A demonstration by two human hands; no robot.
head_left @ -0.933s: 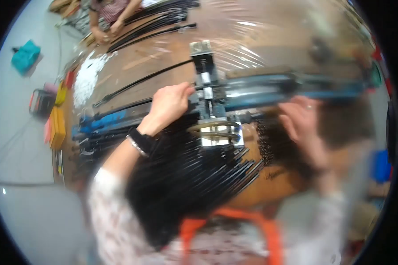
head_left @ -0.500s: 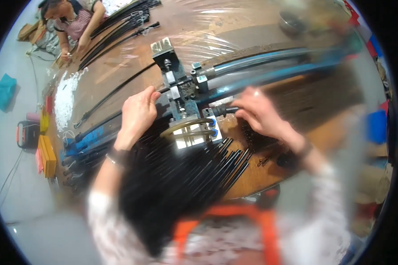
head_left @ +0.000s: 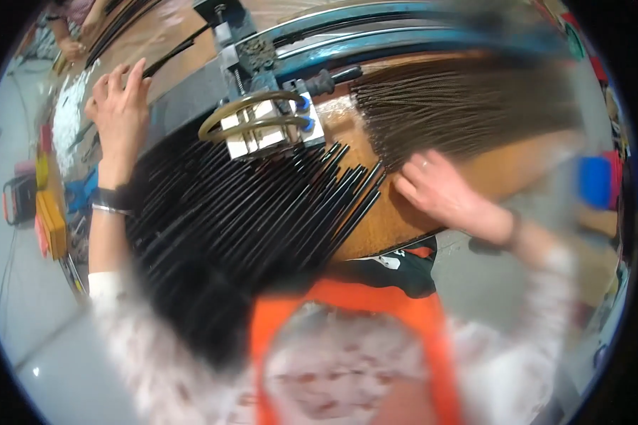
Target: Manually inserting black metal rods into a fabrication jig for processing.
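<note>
My left hand point(head_left: 120, 103) is raised on the far left, its fingers spread. A thin black rod point(head_left: 170, 58) runs close beside its fingertips; I cannot tell whether they touch. My right hand point(head_left: 439, 188) is low over the wooden table point(head_left: 358, 237), thumb and fingers pressed together at the near ends of a spread bundle of thin dark strands point(head_left: 432, 106). Anything pinched there is hidden. Between my hands stands a bench machine point(head_left: 244, 64) with a pale metal block point(head_left: 273, 131), curved amber hoses point(head_left: 223, 117) and a black handle point(head_left: 344, 76).
Many black rods point(head_left: 262, 202) lie fanned in front of the machine. Blue rails point(head_left: 376, 46) stretch from it to the right. A co-worker's hand point(head_left: 71, 49) shows at the upper left. Yellow boxes point(head_left: 51, 212) and a blue bin point(head_left: 595, 182) stand at the sides.
My left hand has moved left, away from the machine, and its fingers have spread. My right hand has left the machine's handle and come down to the thin strands. The view has shifted.
</note>
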